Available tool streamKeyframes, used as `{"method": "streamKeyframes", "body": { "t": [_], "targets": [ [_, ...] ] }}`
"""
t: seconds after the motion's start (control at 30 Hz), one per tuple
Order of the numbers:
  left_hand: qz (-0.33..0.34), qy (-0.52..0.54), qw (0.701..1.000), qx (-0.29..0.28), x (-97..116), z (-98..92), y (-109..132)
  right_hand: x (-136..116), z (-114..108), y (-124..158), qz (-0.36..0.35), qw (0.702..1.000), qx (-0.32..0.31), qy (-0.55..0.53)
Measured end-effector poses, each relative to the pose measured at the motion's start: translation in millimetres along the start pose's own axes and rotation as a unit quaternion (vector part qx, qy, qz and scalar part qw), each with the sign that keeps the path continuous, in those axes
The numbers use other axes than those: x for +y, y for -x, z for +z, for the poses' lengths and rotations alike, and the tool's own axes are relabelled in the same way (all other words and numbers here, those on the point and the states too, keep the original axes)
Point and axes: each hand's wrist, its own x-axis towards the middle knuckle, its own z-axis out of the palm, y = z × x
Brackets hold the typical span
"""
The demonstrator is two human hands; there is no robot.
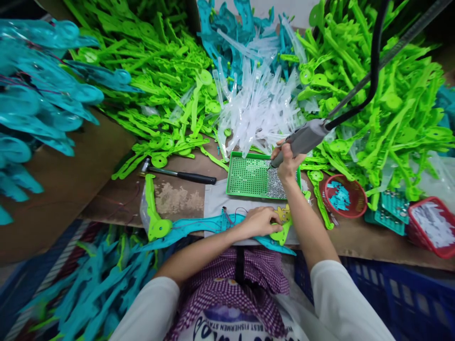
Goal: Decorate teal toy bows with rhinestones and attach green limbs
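Note:
My right hand (288, 161) is closed around a grey power screwdriver (302, 139) that hangs from a black cable. Its tip points down into a green perforated tray (249, 176) holding a heap of small silver screws (275, 182). My left hand (261, 221) lies with curled fingers on a toy assembly at the table's near edge: a long teal plastic piece (192, 228) with thin red wires, joined to a lime-green part (280, 233) with a small yellow piece beside it.
Heaps of lime-green plastic parts (373, 94) and clear parts (259, 109) fill the back. Teal parts (35, 94) are stacked at left. A hammer (185, 175) lies left of the tray. Two red baskets (341, 195) (432, 226) sit at right. Blue crates stand below.

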Motion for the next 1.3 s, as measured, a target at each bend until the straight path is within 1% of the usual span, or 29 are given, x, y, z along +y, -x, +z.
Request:
{"method": "streamKeyframes", "body": {
  "t": [0.2,0.43,0.53,0.6,0.67,0.73,0.8,0.87,0.97,1.03,1.13,1.3],
  "targets": [
    [-0.012,0.001,1.000,-0.008,0,-0.9,-1,1,1,0,-0.005,1.000,-0.001,-0.006],
    [-0.003,-0.001,1.000,0.006,-2,1.9,-1,-2,1,1,0.005,1.000,-0.007,0.002],
    [-0.003,0.000,1.000,0.013,-3,3.6,-2,-9,3,-3,0.009,1.000,-0.006,-0.012],
    [-0.004,0.005,1.000,0.012,-4,4.0,-2,-22,-1,-5,0.006,1.000,0.005,-0.027],
    [-0.006,0.009,1.000,0.008,-5,3.6,-2,-40,-13,-3,0.000,0.999,0.020,-0.045],
    [-0.004,0.009,1.000,0.003,-5,3.0,-3,-62,-35,8,-0.009,0.998,0.022,-0.066],
    [0.000,0.006,1.000,0.000,-5,2.7,-4,-83,-61,30,-0.017,0.997,0.019,-0.076],
    [0.001,0.003,1.000,-0.001,-6,2.9,-5,-96,-87,57,-0.014,0.998,0.024,-0.062],
    [-0.004,-0.001,1.000,0.003,-6,3.8,-7,-102,-112,89,0.011,0.999,0.034,-0.031],
    [-0.005,0.001,1.000,0.007,-6,4.2,-7,-101,-120,99,0.011,0.998,0.052,-0.021],
    [-0.001,0.011,1.000,0.007,-5,4.3,-7,-97,-123,100,0.003,0.997,0.078,-0.015],
    [-0.001,0.010,1.000,0.012,-5,4.2,-7,-87,-121,94,0.026,0.998,0.064,-0.013]
  ]
}}
